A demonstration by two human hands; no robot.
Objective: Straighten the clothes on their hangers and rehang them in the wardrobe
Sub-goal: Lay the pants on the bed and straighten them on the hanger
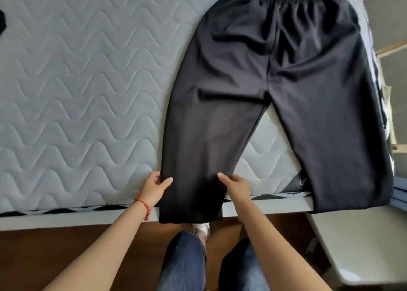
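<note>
Black trousers (275,74) with an elastic waistband lie flat on a grey quilted mattress (77,81), waist at the far end, both leg ends hanging over the near edge. My left hand (154,186) grips the left side of the left trouser leg, thumb on top of the fabric. My right hand (234,183) pinches the right side of that same leg near the mattress edge. A red bead bracelet sits on my left wrist. No hanger is visible.
A dark item (2,24) pokes in at the far left edge of the mattress. Brown wooden floor (44,253) lies below the bed. A pale flat panel (356,244) sits at the lower right, wooden slats (392,48) at the right.
</note>
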